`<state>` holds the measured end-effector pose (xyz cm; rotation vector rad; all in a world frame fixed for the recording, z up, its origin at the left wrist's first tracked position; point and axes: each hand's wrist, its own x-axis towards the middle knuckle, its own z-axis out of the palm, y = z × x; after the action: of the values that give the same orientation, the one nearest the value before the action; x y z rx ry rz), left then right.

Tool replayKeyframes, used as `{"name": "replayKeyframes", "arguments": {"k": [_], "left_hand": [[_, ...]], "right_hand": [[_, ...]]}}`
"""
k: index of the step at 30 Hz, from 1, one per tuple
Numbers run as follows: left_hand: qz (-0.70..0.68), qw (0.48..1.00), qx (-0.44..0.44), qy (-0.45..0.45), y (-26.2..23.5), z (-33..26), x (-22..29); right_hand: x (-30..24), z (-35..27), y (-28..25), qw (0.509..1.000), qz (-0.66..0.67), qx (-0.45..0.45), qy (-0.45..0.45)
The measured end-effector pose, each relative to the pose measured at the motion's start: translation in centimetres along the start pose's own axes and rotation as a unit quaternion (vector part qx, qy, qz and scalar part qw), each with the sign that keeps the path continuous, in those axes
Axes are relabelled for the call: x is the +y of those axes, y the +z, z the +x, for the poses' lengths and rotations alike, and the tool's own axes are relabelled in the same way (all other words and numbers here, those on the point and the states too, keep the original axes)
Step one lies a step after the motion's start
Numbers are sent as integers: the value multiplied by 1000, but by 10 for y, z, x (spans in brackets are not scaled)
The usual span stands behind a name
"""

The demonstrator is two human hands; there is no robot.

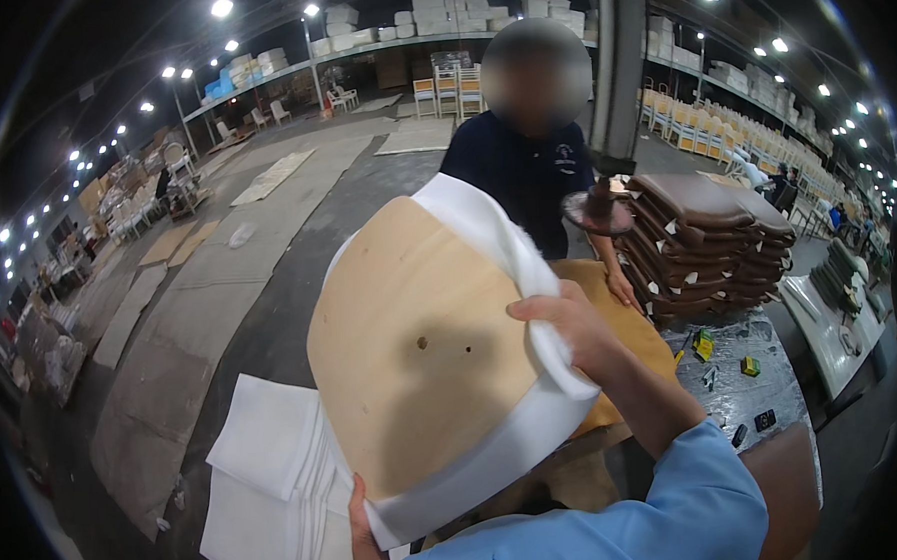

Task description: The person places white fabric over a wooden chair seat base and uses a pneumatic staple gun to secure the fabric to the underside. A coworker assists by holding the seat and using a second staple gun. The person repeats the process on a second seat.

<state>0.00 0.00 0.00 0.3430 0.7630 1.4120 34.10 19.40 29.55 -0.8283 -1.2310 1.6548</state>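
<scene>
A rounded plywood seat board (pixel 419 281) with two small holes is held up tilted in front of me. White padding (pixel 512 472) wraps its edges and shows along the right and lower sides. My right hand (pixel 569 330) grips the padding at the right edge, thumb over the board side. At the lower left corner, my left hand (pixel 363 532) holds the padded board, its fingers partly hidden behind it. Beneath and beyond lies a tan leather-like sheet (pixel 612 348) on the table, with a co-worker's hand (pixel 624 290) resting at its far edge.
Folded white padding sheets (pixel 267 468) are stacked at my left. Stacked brown padded seats (pixel 702 239) stand right of the co-worker (pixel 519 167). A vertical metal post (pixel 620 72) comes down near them. Small yellow-green boxes (pixel 751 367) lie on the plastic-covered table (pixel 784 395).
</scene>
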Motion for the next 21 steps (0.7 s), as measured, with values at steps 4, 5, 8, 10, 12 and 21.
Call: {"name": "replayKeyframes", "arguments": {"k": [4,5,8,10,12,21], "left_hand": [[-38,999,-15,-24,52,42,-58],[-50,998,23,-40,62,47,-72],[-56,997,-20,-38,76,64,-91],[-48,998,0,-45,86,65,-105],[-39,995,68,-68,96,71,-110],[-13,990,127,-66,126,116,-108]], "right_hand": [[-3,25,-76,997,-76,8,-11],[-1,29,-95,997,-72,-5,-13],[23,41,-150,998,-50,44,13],[38,47,-185,992,-60,98,55],[48,48,-218,992,-43,101,65],[77,15,-333,974,16,215,67]]}}
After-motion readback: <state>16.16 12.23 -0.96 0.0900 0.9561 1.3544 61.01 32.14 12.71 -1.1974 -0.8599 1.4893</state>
